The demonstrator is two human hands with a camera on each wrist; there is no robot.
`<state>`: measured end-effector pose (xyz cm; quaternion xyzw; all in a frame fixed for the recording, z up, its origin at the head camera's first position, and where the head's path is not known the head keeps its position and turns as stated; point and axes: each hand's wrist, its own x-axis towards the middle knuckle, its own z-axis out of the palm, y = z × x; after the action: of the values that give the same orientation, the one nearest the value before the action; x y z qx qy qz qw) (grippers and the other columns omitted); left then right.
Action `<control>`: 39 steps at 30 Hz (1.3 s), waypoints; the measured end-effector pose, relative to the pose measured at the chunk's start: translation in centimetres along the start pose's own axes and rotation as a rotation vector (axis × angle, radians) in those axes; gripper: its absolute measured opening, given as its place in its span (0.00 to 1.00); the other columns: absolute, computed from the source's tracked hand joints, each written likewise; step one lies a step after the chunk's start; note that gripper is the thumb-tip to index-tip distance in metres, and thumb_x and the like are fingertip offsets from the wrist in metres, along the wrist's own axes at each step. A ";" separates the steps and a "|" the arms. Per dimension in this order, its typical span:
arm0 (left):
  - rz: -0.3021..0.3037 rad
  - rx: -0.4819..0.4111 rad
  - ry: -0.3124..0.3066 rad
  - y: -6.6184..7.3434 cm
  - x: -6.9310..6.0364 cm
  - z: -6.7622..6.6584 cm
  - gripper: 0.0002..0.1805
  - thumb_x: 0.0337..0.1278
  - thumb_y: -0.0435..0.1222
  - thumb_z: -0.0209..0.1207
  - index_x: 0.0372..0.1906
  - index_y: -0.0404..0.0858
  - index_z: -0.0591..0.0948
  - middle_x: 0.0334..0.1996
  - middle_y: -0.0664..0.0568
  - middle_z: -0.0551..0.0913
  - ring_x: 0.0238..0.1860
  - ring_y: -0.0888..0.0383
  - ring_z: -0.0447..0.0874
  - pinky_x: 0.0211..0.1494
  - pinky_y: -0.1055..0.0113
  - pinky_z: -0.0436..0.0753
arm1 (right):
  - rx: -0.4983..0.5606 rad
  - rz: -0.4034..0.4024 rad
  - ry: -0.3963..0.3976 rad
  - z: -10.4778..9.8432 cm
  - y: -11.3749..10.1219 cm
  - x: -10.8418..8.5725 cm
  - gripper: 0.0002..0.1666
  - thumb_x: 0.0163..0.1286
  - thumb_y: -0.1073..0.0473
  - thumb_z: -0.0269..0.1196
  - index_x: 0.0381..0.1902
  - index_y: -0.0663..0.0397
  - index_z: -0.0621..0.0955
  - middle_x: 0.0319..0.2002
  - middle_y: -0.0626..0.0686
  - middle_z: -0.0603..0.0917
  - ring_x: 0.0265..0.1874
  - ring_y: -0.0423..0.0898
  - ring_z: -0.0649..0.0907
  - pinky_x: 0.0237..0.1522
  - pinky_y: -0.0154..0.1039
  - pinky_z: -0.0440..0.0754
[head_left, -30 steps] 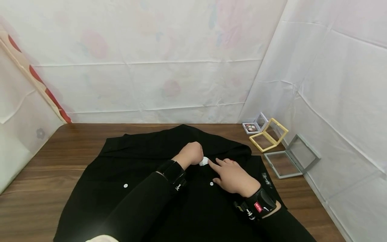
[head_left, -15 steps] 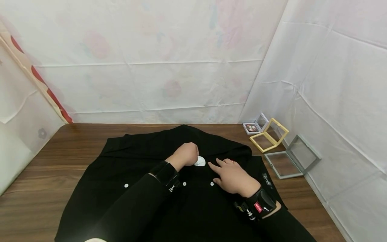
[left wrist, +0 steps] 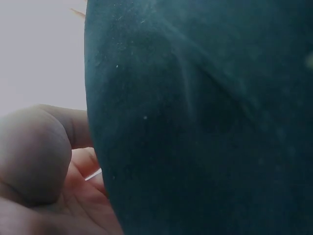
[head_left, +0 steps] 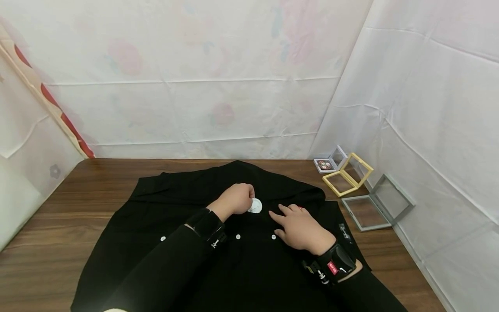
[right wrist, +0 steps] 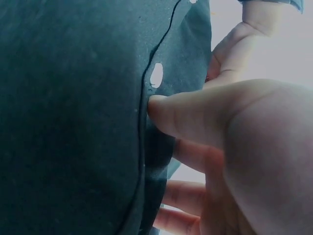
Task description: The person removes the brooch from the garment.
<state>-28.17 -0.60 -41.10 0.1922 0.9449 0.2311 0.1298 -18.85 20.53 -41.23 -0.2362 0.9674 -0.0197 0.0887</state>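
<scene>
A black garment (head_left: 249, 268) with white buttons, one of them a button (head_left: 238, 237) below the hands, lies spread on the wooden table. The left hand (head_left: 235, 199), fingers curled, holds a white round piece (head_left: 255, 206) by its left edge, against the cloth. To its right, the right hand (head_left: 302, 227) rests on the garment with fingers spread, beside another button (head_left: 273, 237). In the right wrist view the thumb of the right hand (right wrist: 244, 142) touches the cloth below a button (right wrist: 156, 75). Dark cloth covers much of the left wrist view, hiding part of the left hand (left wrist: 44, 166).
At the right side of the table stand a small pale case (head_left: 324, 165) with a patterned round item, a yellow frame case (head_left: 340, 183) and a grey frame case (head_left: 366, 212), all with raised lids. White cloth walls (head_left: 202, 108) border the table behind and on both sides.
The left hand has moved left with the white round piece, now more visible, and the middle button has come into view. The right hand has stayed nearly in place.
</scene>
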 end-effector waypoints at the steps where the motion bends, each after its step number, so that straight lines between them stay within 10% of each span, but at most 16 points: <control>1: 0.002 -0.004 0.015 -0.1 -0.1 -0.1 0.07 0.70 0.31 0.58 0.33 0.42 0.80 0.30 0.53 0.79 0.28 0.56 0.77 0.33 0.63 0.77 | 0.001 -0.004 0.003 0.0 0.0 0.0 0.32 0.78 0.46 0.62 0.76 0.43 0.73 0.75 0.61 0.69 0.71 0.61 0.69 0.70 0.61 0.65; 20: 0.025 -0.224 0.140 -4.5 -5.7 -2.1 0.03 0.72 0.35 0.61 0.42 0.40 0.80 0.32 0.54 0.81 0.29 0.56 0.77 0.35 0.61 0.78 | -0.003 0.000 -0.001 0.3 0.0 0.2 0.33 0.78 0.44 0.61 0.77 0.42 0.71 0.76 0.60 0.68 0.71 0.61 0.68 0.70 0.62 0.64; 39: 0.127 -0.457 0.254 -0.9 -11.1 -2.6 0.03 0.69 0.36 0.63 0.37 0.44 0.80 0.30 0.55 0.81 0.31 0.56 0.78 0.35 0.60 0.80 | 0.007 -0.031 0.023 0.2 0.3 -0.1 0.32 0.78 0.47 0.62 0.76 0.46 0.73 0.73 0.64 0.69 0.70 0.64 0.69 0.67 0.64 0.66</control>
<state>-19.42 -7.02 -37.56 0.1864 0.8630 0.4682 0.0355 -18.83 20.85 -41.42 -0.2508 0.9645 -0.0270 0.0782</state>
